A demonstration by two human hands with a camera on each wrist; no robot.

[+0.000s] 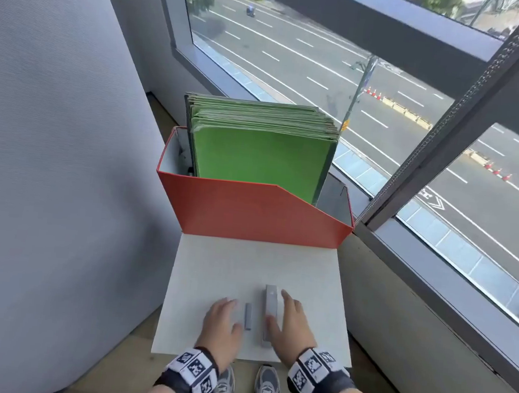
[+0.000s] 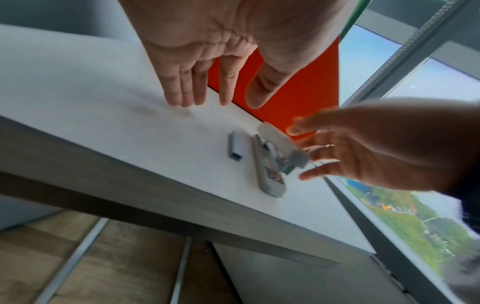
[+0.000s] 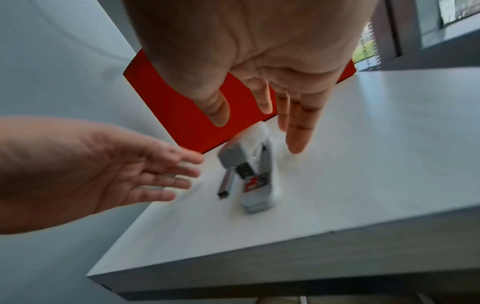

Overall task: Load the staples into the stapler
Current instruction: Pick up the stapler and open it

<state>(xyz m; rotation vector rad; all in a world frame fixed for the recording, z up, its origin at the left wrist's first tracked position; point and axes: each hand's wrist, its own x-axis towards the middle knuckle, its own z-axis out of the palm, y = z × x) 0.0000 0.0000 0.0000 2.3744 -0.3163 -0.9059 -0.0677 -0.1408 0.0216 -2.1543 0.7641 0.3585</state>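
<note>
A grey stapler (image 1: 269, 314) lies lengthwise on the white table top (image 1: 245, 267), near its front edge. In the left wrist view the stapler (image 2: 270, 164) shows its top raised off the base. A short strip of staples (image 1: 249, 316) lies just left of it, also seen as staples (image 2: 235, 148) and staples (image 3: 225, 185). My left hand (image 1: 231, 315) hovers left of the strip, fingers straight, holding nothing. My right hand (image 1: 282, 309) is spread over the stapler's right side, thumb above its body; I cannot tell if it touches. In the wrist views the left hand (image 2: 223, 98) and right hand (image 3: 265, 107) are empty.
An orange file box (image 1: 250, 214) with several green folders (image 1: 256, 154) stands at the table's back edge. A large window (image 1: 443, 182) runs along the right, a grey wall (image 1: 51, 144) along the left. My shoes (image 1: 267, 384) show below the table's front edge.
</note>
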